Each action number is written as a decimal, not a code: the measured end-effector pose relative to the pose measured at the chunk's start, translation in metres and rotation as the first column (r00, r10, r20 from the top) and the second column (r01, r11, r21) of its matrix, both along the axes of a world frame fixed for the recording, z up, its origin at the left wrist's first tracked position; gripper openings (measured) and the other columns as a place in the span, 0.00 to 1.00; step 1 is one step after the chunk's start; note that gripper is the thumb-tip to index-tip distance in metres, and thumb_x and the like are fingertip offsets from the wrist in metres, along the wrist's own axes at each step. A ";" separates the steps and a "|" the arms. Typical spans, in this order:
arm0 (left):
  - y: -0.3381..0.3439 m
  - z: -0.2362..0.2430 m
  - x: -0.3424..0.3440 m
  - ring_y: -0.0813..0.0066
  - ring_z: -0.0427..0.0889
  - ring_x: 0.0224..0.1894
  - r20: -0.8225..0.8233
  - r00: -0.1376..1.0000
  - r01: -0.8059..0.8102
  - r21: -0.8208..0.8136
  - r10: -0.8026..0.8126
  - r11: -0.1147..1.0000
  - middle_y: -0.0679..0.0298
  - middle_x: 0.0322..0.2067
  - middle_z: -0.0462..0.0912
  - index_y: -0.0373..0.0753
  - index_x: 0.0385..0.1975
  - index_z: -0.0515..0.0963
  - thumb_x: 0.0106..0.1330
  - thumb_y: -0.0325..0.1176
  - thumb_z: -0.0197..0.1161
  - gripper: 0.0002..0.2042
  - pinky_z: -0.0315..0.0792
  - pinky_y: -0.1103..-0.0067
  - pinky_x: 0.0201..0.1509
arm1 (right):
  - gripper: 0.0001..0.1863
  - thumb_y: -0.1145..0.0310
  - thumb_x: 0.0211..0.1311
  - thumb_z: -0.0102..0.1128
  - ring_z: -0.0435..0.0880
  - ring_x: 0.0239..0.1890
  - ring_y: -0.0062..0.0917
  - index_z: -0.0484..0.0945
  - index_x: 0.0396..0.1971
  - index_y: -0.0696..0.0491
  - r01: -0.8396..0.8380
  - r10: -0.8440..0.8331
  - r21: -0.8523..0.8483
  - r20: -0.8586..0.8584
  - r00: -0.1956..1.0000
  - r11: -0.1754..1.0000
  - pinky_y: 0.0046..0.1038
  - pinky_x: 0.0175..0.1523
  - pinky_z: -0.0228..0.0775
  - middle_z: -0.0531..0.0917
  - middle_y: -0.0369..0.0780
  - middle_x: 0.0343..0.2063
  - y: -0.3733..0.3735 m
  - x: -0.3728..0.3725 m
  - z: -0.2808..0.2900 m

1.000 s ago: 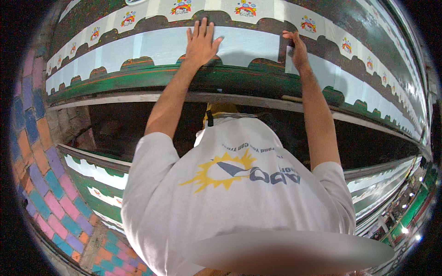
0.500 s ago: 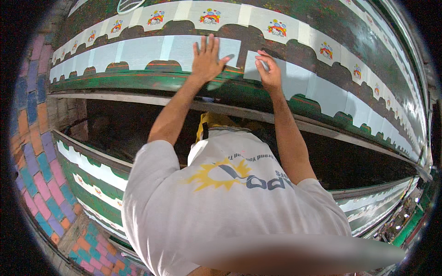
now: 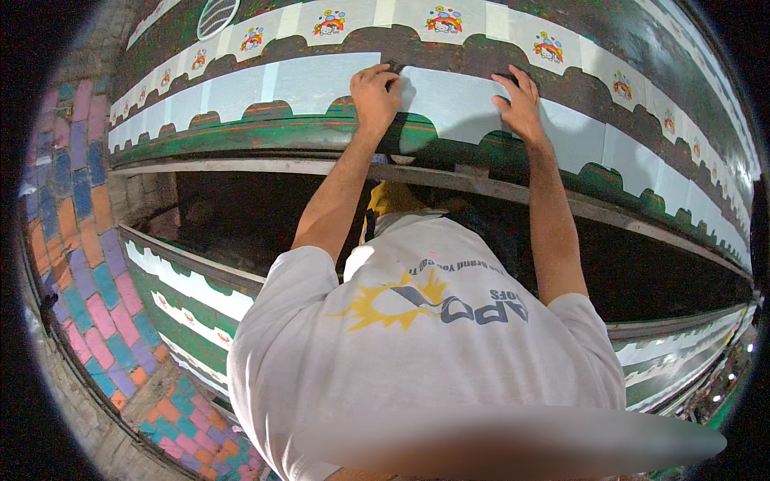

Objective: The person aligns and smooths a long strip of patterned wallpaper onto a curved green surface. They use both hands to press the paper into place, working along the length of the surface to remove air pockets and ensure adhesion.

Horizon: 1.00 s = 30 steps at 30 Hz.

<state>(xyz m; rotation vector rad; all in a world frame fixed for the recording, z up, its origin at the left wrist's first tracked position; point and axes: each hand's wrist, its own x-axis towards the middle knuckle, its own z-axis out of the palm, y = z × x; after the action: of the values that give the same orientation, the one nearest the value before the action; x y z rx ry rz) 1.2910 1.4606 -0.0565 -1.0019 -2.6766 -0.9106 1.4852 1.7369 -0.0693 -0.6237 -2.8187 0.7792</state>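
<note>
Rows of scallop-edged pale cut pieces, which look like fabric, lie flat on a long dark table (image 3: 437,52). In the nearest row, a plain pale-blue cut piece (image 3: 453,96) lies between my two hands. My left hand (image 3: 375,98) is at its upper left corner, fingers bent and closed at the edge. At its upper right part, my right hand (image 3: 521,104) has thumb and fingers curled over the top edge, gripping there. A plain piece (image 3: 321,78) lies left of my left hand, with a narrow dark gap between the two.
Beyond runs a row of white pieces with colourful cartoon prints (image 3: 443,20). An oval white mesh object (image 3: 216,18) lies at the far left. Behind me stands another table with similar pieces (image 3: 188,284). A multicoloured brick floor (image 3: 104,284) shows at left.
My left hand has gone from lying flat on the left piece to the corner of the piece at right. My right hand has moved rightward along that piece's top edge. The view has shifted.
</note>
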 end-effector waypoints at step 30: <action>-0.040 -0.020 -0.085 0.79 0.85 0.36 0.501 0.866 -0.155 0.266 0.001 0.951 0.62 0.35 0.88 0.33 0.49 0.84 0.62 0.32 0.75 0.17 0.79 0.80 0.42 | 0.24 0.47 0.61 0.70 0.67 0.68 0.43 0.87 0.38 0.56 0.181 -0.166 0.107 -0.142 0.976 0.978 0.47 0.70 0.56 0.74 0.37 0.67 0.004 -0.033 -0.023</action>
<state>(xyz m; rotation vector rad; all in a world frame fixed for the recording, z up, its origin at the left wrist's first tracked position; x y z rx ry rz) 1.2058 1.4201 -0.0762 -0.6474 -2.8015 -1.6935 1.4526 1.7412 -0.0920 -0.7573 -2.6248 0.5924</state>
